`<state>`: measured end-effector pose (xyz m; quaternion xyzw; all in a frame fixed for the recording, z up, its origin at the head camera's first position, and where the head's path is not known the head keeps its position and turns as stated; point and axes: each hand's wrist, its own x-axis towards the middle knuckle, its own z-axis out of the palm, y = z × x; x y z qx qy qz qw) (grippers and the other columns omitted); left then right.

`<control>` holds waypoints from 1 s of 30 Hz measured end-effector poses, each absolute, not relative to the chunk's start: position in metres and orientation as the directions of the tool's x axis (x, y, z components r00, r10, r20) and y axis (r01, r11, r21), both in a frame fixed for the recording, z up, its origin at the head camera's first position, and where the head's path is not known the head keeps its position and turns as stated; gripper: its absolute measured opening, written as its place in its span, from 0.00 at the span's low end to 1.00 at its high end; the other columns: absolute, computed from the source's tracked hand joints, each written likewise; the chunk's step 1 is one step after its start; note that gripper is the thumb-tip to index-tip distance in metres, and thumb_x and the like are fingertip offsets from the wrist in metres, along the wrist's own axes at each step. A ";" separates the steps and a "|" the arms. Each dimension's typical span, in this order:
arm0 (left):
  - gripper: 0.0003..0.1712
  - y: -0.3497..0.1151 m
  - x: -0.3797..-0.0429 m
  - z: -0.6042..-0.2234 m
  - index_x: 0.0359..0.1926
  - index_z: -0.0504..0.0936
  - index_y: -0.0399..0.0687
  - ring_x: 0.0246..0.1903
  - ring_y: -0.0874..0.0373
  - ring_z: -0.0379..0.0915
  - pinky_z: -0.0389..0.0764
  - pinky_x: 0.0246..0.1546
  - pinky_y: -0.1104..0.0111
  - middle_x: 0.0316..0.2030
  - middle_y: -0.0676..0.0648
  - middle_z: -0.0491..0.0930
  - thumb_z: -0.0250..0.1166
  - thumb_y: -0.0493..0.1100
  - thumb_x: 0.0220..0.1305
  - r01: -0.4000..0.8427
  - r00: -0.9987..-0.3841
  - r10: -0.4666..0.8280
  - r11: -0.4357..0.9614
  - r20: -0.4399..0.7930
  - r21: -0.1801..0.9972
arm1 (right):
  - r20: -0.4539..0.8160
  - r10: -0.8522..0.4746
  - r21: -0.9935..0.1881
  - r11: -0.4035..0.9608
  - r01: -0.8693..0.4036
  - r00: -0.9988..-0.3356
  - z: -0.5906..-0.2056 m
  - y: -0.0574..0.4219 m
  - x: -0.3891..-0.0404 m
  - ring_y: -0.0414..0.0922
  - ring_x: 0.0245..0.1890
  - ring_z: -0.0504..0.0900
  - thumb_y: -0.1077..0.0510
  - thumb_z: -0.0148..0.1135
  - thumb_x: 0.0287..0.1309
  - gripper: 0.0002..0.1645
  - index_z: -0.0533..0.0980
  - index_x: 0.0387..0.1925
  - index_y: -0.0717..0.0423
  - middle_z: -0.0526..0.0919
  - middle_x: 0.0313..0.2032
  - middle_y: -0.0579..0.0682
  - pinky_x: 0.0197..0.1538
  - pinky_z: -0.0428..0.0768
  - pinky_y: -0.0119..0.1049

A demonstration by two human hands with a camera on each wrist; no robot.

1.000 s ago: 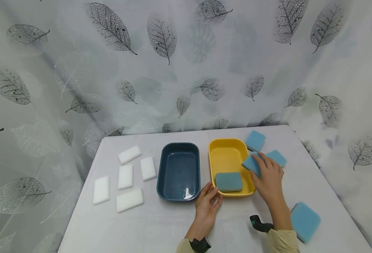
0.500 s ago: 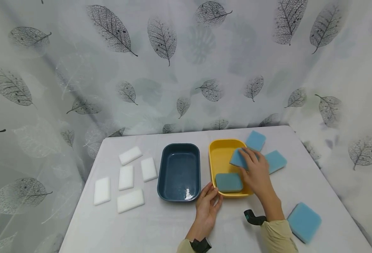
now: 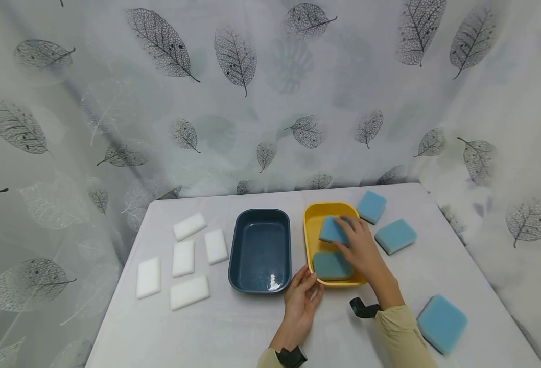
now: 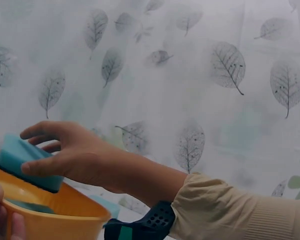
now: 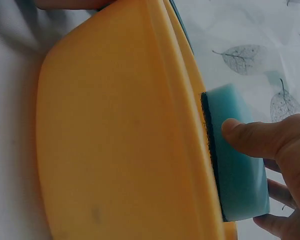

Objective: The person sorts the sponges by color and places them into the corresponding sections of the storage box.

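Observation:
My right hand (image 3: 359, 248) grips a blue sponge with a dark scouring side (image 5: 240, 155) over the far half of the yellow tray (image 3: 313, 230). In the left wrist view that sponge (image 4: 27, 160) is tilted, pinched between thumb and fingers above the tray's rim. A second blue sponge (image 3: 332, 266) lies inside the tray at its near end. My left hand (image 3: 300, 306) holds the tray's near left corner, thumb and fingers at the rim. In the right wrist view the tray's outer wall (image 5: 120, 125) hides its inside.
A dark blue tray (image 3: 232, 255) stands left of the yellow one. Several white sponges (image 3: 189, 292) lie on the table's left. To the right are three blue sponges (image 3: 371, 206), one of them nearer the front (image 3: 442, 323). A leaf-print curtain (image 3: 270, 102) hangs behind.
My right hand has carried the blue sponge leftward, from the yellow tray's right rim to over its inside. My left hand has stayed at the tray's near corner.

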<state>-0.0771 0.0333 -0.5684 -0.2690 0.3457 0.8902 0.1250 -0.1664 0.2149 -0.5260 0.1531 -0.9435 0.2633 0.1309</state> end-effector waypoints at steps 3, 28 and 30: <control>0.32 0.033 -0.077 -0.568 0.68 0.74 0.42 0.46 0.60 0.81 0.86 0.52 0.66 0.50 0.50 0.76 0.73 0.35 0.65 -0.408 -0.824 0.035 -0.730 -0.565 0.549 | 0.303 -0.233 -0.452 0.819 -0.355 -0.924 -0.525 0.213 -0.173 0.67 0.68 0.66 0.60 0.77 0.59 0.40 0.71 0.71 0.59 0.70 0.69 0.65 0.70 0.70 0.68; 0.31 0.033 -0.076 -0.567 0.70 0.72 0.40 0.44 0.62 0.79 0.86 0.50 0.68 0.46 0.53 0.76 0.70 0.35 0.68 -0.381 -0.854 0.034 -0.719 -0.519 0.581 | 0.172 -0.379 -0.495 0.765 -0.413 -0.909 -0.543 0.215 -0.211 0.70 0.68 0.68 0.63 0.75 0.60 0.20 0.79 0.53 0.61 0.77 0.65 0.66 0.71 0.67 0.68; 0.31 0.034 -0.076 -0.567 0.69 0.73 0.40 0.44 0.62 0.79 0.86 0.50 0.68 0.45 0.53 0.76 0.70 0.34 0.67 -0.379 -0.855 0.031 -0.719 -0.518 0.582 | 0.164 -0.392 -0.489 0.765 -0.420 -0.905 -0.545 0.213 -0.212 0.69 0.68 0.68 0.63 0.74 0.61 0.18 0.80 0.51 0.59 0.78 0.64 0.65 0.72 0.67 0.68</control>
